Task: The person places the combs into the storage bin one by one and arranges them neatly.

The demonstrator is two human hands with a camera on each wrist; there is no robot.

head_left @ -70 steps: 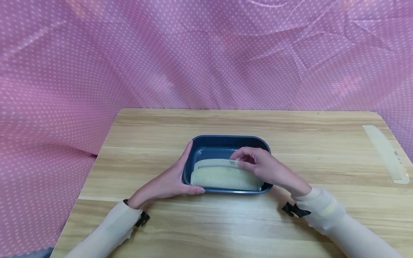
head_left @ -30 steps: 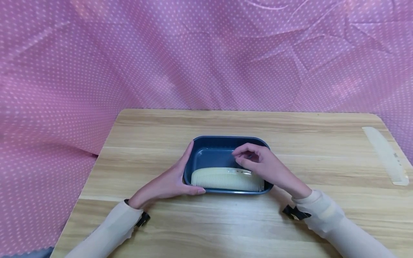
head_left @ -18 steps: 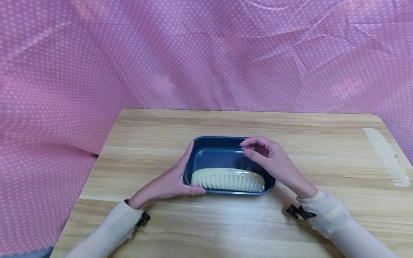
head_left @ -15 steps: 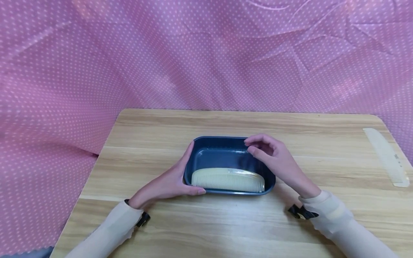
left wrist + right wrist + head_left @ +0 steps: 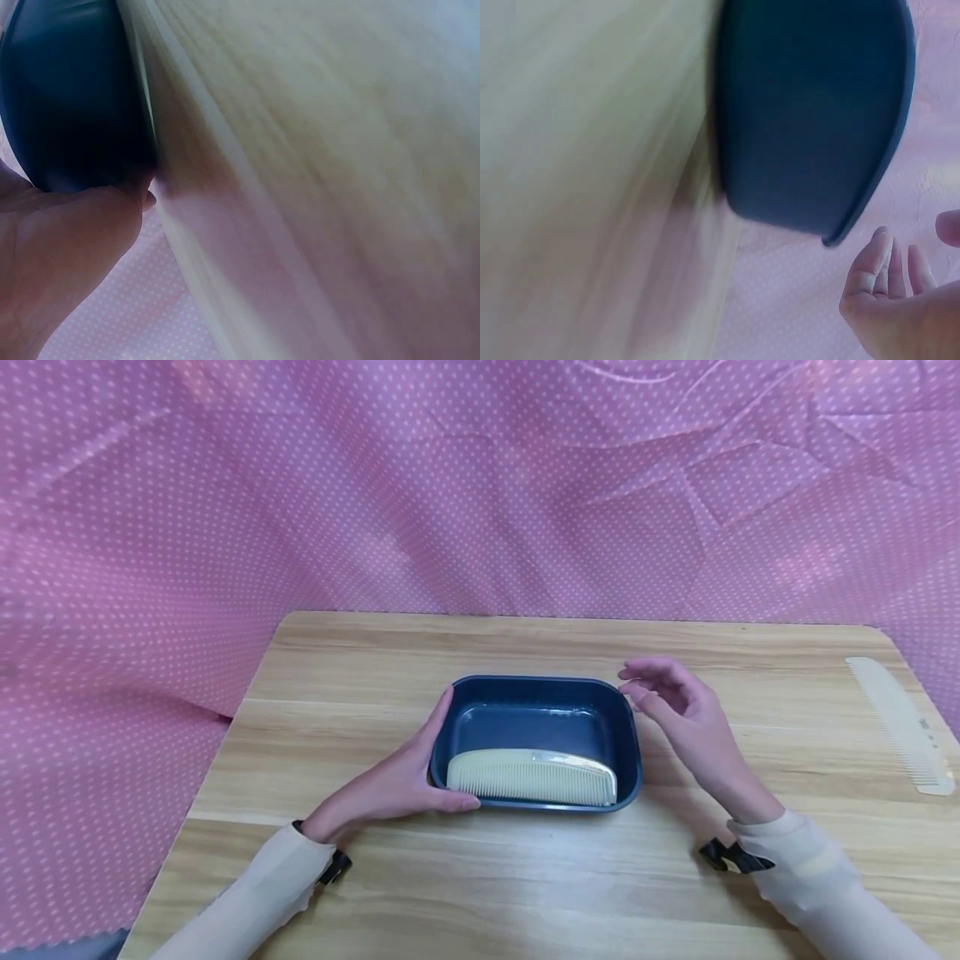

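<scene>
A dark blue rectangular box [image 5: 536,727] stands mid-table in the head view. Inside it, along the near wall, lies a pale cream comb [image 5: 532,777] with its teeth toward me and a shiny patch on its back. My left hand [image 5: 408,777] holds the box by its left end, thumb along the near rim and fingers at the left wall. Beyond the box's right end, my right hand [image 5: 686,718] hovers with loosely bent fingers and nothing in them. In the right wrist view, its fingers [image 5: 868,274] are apart from the box's wall.
Another pale comb [image 5: 896,727] with small dark lettering lies near the right edge of the wooden table [image 5: 480,885]. A pink polka-dot cloth [image 5: 480,485] hangs behind the table and down its left side.
A second comb showed behind the front one earlier, pinched by my right hand; it sank from sight behind it. My right hand let go and moved right, out of the box. The left stays put.
</scene>
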